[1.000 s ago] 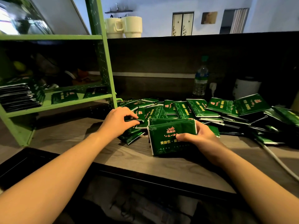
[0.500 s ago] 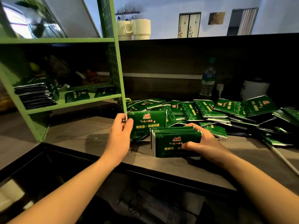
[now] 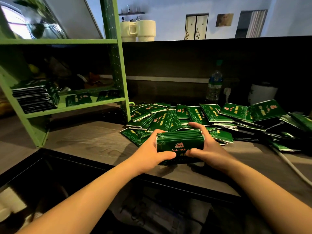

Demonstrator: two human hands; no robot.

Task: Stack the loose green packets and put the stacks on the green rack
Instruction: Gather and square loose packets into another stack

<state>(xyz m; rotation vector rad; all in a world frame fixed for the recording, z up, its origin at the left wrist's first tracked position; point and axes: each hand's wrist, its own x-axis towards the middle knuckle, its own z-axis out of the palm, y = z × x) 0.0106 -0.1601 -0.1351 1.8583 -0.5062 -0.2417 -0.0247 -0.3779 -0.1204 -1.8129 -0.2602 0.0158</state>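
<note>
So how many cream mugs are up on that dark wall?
2. One cream mug stands beside the green rack's post; the other cream mug stands right next to it, touching or overlapping it. More could be hidden behind the post.

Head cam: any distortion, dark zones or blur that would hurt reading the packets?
Head view: wide-angle bend, the green rack post leans. Bright room behind, so the counter back is dim and the far-right loose packets sink into shadow. The rack stack sits in shade. The stack between the left hand and right hand is lit and sharp, its print readable. Top-left corner is smeared.
</note>
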